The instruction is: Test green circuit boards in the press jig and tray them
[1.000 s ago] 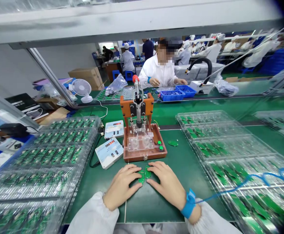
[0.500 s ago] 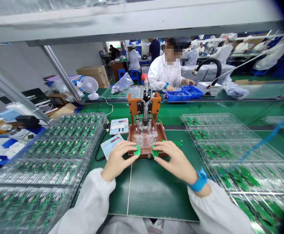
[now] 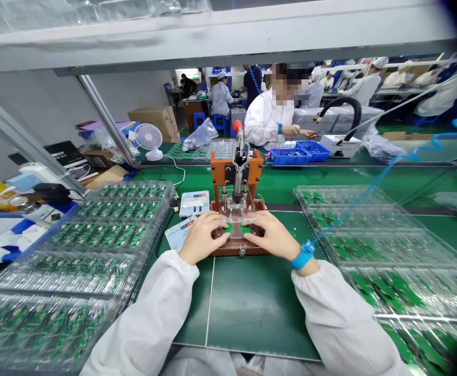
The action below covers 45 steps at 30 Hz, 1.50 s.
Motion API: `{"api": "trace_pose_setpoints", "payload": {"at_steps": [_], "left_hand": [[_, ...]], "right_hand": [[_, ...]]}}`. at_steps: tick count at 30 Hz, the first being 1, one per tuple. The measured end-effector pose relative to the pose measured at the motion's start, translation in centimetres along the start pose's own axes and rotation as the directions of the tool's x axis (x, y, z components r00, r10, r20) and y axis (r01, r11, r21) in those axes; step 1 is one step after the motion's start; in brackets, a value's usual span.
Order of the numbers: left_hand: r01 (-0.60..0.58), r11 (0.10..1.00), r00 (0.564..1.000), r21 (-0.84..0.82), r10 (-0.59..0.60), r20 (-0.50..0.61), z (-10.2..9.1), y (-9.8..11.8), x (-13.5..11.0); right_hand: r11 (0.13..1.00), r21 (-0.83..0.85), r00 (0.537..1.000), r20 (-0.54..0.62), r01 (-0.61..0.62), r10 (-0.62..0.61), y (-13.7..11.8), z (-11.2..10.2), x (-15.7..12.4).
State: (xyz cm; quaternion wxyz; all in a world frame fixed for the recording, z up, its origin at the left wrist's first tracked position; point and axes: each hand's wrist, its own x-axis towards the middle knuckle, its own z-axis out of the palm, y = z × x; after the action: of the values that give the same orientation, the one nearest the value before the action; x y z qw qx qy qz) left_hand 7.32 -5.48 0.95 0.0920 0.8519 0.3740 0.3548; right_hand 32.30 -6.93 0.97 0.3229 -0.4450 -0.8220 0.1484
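Sitting around 2 o'clock from the left hand (image 3: pixel 200 236) is a small rounded green circuit board (image 3: pixel 229 228), its green twin (image 3: pixel 245 228) around 10 o'clock from the right hand (image 3: pixel 278 236), both kinda pinched between half-curled thumb and fingers at the clear plastic plate (image 3: pixel 236 233).

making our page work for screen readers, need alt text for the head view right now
A person's left hand and right hand each hold a small green circuit board at the base of a tabletop press with a red-knobbed lever. Clear trays of boards flank it, one left tray, one right tray; beyond, a co-worker sits behind blue bins.
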Motion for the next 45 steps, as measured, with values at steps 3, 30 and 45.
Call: {"api": "trace_pose_setpoints", "payload": {"at_steps": [3,30,45], "left_hand": [[-0.004,1.000,1.000,-0.006,0.004,0.001,0.1,0.0,0.0],[-0.202,0.973,0.951,-0.113,0.168,-0.259,2.8,3.2,-2.6],[-0.365,0.900,0.926,-0.238,0.378,0.008,4.9,3.9,-3.6]], "right_hand": [[1.000,0.009,1.000,0.002,0.002,-0.002,0.0,0.0,0.0],[0.994,0.108,0.796,-0.604,0.029,0.042,-1.5,-4.2,3.4],[0.923,0.279,0.874,-0.474,0.265,-0.108,-10.2,-10.8,15.3]]}}
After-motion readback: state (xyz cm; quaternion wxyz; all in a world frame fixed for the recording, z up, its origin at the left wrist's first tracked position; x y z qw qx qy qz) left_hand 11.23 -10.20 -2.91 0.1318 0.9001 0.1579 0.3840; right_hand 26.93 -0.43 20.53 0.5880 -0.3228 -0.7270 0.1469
